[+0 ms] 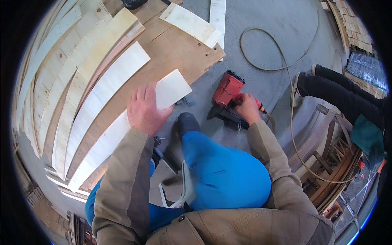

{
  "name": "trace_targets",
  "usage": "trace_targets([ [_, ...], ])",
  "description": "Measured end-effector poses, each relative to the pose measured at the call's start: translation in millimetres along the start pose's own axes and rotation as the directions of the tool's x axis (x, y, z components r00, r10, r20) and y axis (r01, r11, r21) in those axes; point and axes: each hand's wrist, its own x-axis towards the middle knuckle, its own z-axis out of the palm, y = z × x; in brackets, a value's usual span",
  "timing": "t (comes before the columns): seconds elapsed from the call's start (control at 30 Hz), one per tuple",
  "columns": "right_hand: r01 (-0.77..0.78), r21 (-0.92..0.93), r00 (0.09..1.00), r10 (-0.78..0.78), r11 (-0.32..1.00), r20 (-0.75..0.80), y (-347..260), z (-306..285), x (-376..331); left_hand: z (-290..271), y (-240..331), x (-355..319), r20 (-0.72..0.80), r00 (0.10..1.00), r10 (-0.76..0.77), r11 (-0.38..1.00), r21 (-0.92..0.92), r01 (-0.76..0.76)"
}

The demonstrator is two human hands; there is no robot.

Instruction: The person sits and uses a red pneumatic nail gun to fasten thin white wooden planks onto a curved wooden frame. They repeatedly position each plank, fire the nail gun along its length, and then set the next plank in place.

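Observation:
My left hand is closed over a pale, narrow wooden board near its far end, fingers on one side and thumb on the other. The board's other part runs back toward the lower left, over a brown plywood sheet. In my right hand is the grip of a red and black nail gun, held just above the grey floor or resting on it; which one I cannot tell. Its air hose joins at the rear, next to my right wrist. A small grey metal piece shows beside the board's end.
Several long boards lie fanned out at left. A loose short board lies across the plywood's far edge. The yellowish hose loops over the floor. A person's legs are at right, near stacked wood scraps.

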Motion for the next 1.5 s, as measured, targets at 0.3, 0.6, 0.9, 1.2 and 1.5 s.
trace_targets([
  [0.3, -0.007, 0.0, 0.992, 0.007, 1.0, -0.124, -4.4, 29.4, -22.3, 2.7, -2.5, -0.4, -0.019, 1.0, 0.016, 1.0, 0.014, -0.015],
  [0.6, 0.031, -0.203, 0.998, -0.04, 0.979, -0.041, 30.7, 28.6, 34.3, -1.1, -5.4, -0.6, -0.009, 1.0, 0.006, 1.0, 0.002, -0.006],
  [0.9, 0.158, -0.004, 0.986, -0.158, 0.987, 0.048, 23.4, 7.6, 39.3, -1.9, -6.4, -1.5, 0.0, 1.0, -0.011, 1.0, -0.028, 0.011],
  [1.2, 0.324, 0.163, 0.915, -0.353, 0.932, 0.197, -24.4, -23.5, -55.5, -3.6, -6.1, -0.7, 0.027, 0.999, -0.025, 0.999, -0.041, 0.026],
  [1.5, 0.233, 0.265, 0.851, -0.328, 0.936, 0.41, -26.2, -6.9, -66.5, -2.1, -9.9, -3.4, 0.005, 1.0, -0.023, 0.997, -0.079, 0.023],
])
